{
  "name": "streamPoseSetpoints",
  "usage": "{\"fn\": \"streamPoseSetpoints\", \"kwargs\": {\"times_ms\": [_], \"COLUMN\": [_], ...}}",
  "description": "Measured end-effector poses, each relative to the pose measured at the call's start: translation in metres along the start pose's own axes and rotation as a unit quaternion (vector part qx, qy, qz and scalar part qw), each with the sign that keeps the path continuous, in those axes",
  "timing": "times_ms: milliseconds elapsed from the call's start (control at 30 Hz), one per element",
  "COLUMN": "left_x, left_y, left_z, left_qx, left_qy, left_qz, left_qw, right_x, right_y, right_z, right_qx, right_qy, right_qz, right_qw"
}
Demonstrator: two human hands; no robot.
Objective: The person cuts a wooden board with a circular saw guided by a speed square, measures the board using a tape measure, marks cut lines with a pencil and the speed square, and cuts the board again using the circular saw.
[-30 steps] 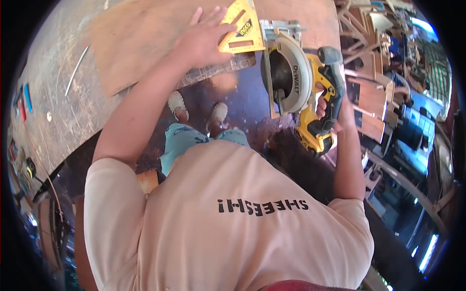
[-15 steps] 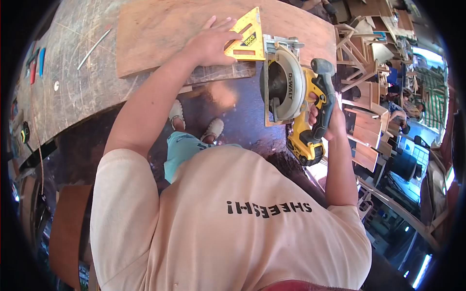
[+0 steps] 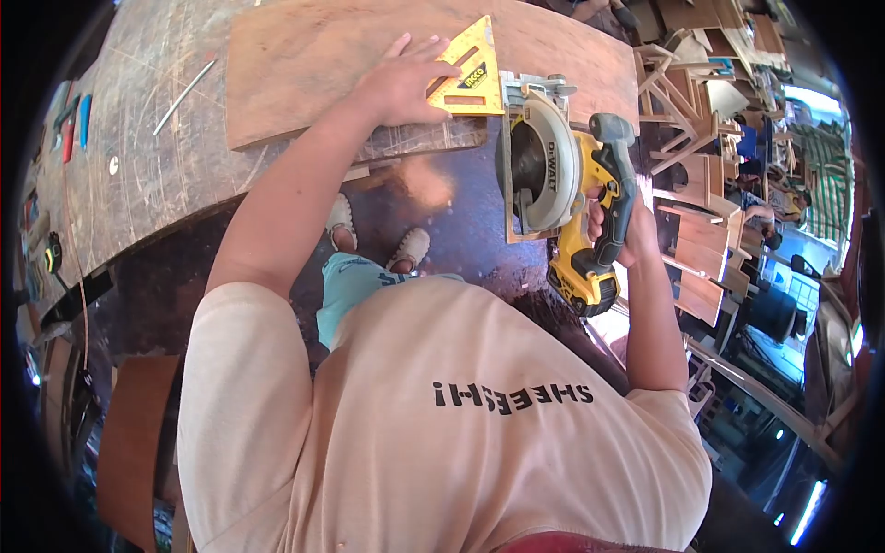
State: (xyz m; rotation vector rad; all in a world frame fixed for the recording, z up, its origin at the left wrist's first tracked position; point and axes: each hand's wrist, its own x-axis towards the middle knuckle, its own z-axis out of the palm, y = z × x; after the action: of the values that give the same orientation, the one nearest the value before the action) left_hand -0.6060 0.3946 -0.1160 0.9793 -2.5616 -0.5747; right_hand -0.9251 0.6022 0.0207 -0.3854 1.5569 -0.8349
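Observation:
A yellow INGCO speed square [image 3: 475, 81] lies on a reddish-brown wooden board [image 3: 313, 69]. My left hand [image 3: 410, 88] presses down on the board and grips the square's left side, some fingers stretched over the wood. In my right hand [image 3: 619, 226] is the handle of a yellow and black DeWalt circular saw [image 3: 562, 175], fingers wrapped round its grip. The front of the saw's base sits at the board's near edge, right beside the square. Most of the saw hangs out past that edge, its blade side facing left.
Under the board is a worn workbench [image 3: 138, 175]. On it lie a pencil-like stick [image 3: 184, 95], a red-handled tool [image 3: 67, 138] and a blue-handled one [image 3: 85, 120]. A tape measure [image 3: 53, 252] is at far left. Wooden furniture frames [image 3: 678, 106] and people stand to the right.
Both hands, the square and the saw keep their places on the board. The whole view has shifted very slightly.

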Motion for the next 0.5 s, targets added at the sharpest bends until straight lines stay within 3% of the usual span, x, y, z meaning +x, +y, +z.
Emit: {"fn": "streamPoseSetpoints", "kwargs": {"times_ms": [500], "left_x": [-0.0014], "left_y": [-0.0011], "left_z": [0.0026], "left_qx": [0.006], "left_qy": [0.010], "left_qz": [0.005], "left_qw": [1.000], "right_x": [0.0005], "right_y": [0.0002], "right_z": [-0.0028], "right_qx": [0.010], "right_qy": [0.005], "right_qz": [0.012], "right_qw": [1.000]}}
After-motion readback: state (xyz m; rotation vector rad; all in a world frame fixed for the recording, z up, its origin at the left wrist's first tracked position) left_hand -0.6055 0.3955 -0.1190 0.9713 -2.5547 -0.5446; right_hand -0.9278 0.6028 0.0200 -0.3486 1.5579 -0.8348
